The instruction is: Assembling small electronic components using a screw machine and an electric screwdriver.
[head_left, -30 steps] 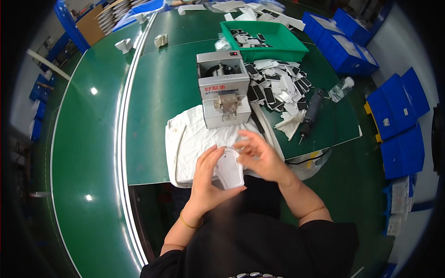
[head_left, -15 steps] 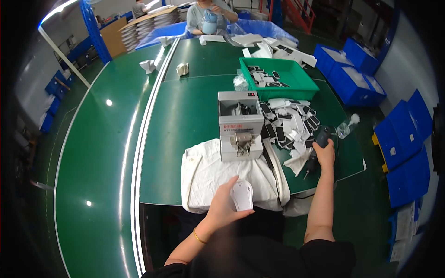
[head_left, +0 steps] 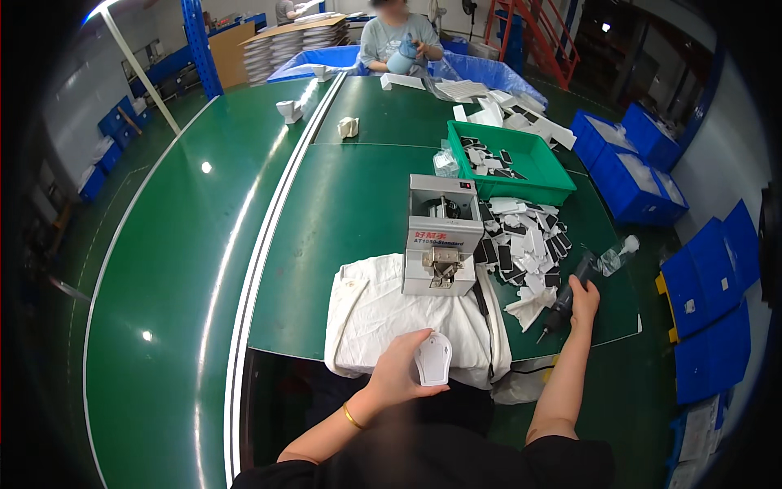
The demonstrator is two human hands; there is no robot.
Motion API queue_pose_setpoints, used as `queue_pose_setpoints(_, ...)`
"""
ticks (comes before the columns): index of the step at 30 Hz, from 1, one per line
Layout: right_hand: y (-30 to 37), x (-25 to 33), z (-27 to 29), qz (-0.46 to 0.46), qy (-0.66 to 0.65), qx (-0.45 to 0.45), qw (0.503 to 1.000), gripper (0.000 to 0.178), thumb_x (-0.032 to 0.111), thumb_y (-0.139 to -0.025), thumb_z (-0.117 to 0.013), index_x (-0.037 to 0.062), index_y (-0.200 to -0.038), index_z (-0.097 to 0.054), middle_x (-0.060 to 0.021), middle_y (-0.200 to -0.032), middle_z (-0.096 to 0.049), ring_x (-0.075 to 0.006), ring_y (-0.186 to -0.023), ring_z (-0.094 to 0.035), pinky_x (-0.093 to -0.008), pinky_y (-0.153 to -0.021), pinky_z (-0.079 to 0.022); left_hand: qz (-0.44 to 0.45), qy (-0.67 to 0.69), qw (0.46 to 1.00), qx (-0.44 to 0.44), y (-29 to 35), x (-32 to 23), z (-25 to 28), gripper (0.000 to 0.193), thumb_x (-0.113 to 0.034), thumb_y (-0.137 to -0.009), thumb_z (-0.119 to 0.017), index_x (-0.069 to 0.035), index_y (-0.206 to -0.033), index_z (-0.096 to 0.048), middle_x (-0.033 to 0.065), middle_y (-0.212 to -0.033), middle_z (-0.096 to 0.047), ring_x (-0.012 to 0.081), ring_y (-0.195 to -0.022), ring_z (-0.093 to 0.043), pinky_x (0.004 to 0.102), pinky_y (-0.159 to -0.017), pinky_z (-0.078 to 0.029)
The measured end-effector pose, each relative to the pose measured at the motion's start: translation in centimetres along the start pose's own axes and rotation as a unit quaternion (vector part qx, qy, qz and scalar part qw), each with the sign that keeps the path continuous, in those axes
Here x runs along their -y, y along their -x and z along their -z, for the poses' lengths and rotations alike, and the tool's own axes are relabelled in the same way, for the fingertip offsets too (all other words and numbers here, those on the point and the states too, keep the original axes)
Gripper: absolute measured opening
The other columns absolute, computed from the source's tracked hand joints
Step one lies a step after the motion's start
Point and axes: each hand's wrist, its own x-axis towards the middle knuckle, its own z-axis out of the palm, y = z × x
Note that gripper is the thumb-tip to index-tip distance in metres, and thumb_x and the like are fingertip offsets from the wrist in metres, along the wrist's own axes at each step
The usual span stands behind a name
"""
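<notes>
My left hand [head_left: 397,371] holds a small white plastic shell [head_left: 434,359] between thumb and fingers, its hollow side facing up, just over the near edge of a white cloth [head_left: 371,322]. At the right, my right hand [head_left: 584,301] is closed around a dark electric screwdriver [head_left: 560,310], whose thin bit points toward the table's near edge. Ahead of my left hand stands a grey screw feeder [head_left: 441,236], with a metal chute on its front. A pile of small white and black pieces [head_left: 525,244] lies between the feeder and the screwdriver.
A green bin [head_left: 521,163] behind the pile holds similar pieces. A clear plastic bottle [head_left: 612,259] lies beyond my right hand. White parts [head_left: 289,112] stand on the table's far left. Across the table, another person [head_left: 401,45] handles a light-blue object. Blue crates [head_left: 627,163] stand at the right.
The whole view has shifted, so the table sits further right and lower. My right hand has come slightly nearer with the screwdriver. The left hand still holds the shell.
</notes>
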Motion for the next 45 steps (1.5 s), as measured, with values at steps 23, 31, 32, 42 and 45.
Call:
queue_pose_setpoints(23, 2.5, -0.3, 3.0, -0.096, -0.671, 0.23, 0.698, 0.03, 0.026, -0.087, -0.061, 0.0053, -0.108, -0.055, -0.0048, -0.084, -0.053, -0.0185, -0.074, -0.052, -0.037, -0.077, -0.046, 0.022, -0.041, 0.998, 0.036, -0.3, -0.5, -0.2, 0.099, -0.034, -0.056, -0.094, -0.005, -0.137, -0.045, 0.013, -0.129, -0.058, 0.0308, -0.112, -0.058, 0.0384, -0.092, -0.049)
queue_pose_setpoints(31, 6.2, 4.2, 2.7, 0.078, -0.624, 0.264, 0.731, 0.06, 0.01, -0.081, -0.06, 0.0096, -0.137, -0.04, -0.0083, -0.105, -0.049, -0.0216, -0.098, -0.052, -0.0415, -0.102, -0.04, -0.061, -0.044, 0.997, 0.032, 0.0, -0.5, 0.0, 0.065, -0.034, -0.06, -0.09, -0.019, -0.119, -0.068, 0.0144, -0.128, -0.058, 0.0349, -0.114, -0.056, 0.0408, -0.093, -0.048)
queue_pose_setpoints(32, 7.2, 5.9, 2.2, 0.076, -0.62, 0.262, 0.736, 0.06, 0.01, -0.081, -0.06, 0.0096, -0.137, -0.04, -0.0083, -0.105, -0.049, -0.0216, -0.098, -0.052, -0.0415, -0.102, -0.04, -0.066, -0.04, 0.997, 0.029, 0.0, -0.5, -0.1, 0.059, -0.034, -0.061, -0.09, -0.022, -0.116, -0.071, 0.0146, -0.128, -0.058, 0.0356, -0.114, -0.056, 0.0411, -0.094, -0.048)
queue_pose_setpoints(42, 15.8, 21.9, -9.2, 0.349, -0.357, 0.307, 0.81, 0.093, -0.009, -0.077, -0.063, 0.013, -0.154, -0.015, -0.0116, -0.102, -0.055, -0.0225, -0.094, -0.059, -0.0479, -0.095, -0.05, -0.07, -0.014, 0.997, 0.018, -0.6, 0.5, 0.0, 0.062, -0.032, -0.059, -0.089, -0.022, -0.118, -0.071, 0.0149, -0.125, -0.058, 0.0366, -0.113, -0.057, 0.0417, -0.092, -0.049)
queue_pose_setpoints(45, 16.7, 23.4, -12.4, 0.342, -0.333, 0.334, 0.813, 0.089, -0.014, -0.078, -0.061, 0.0107, -0.152, -0.019, -0.0109, -0.102, -0.057, -0.0201, -0.094, -0.06, -0.0426, -0.092, -0.05, -0.067, -0.001, 0.998, 0.016, -0.6, 0.8, -0.3, 0.065, -0.032, -0.058, -0.09, -0.022, -0.119, -0.07, 0.0148, -0.125, -0.058, 0.0367, -0.112, -0.057, 0.042, -0.092, -0.049)
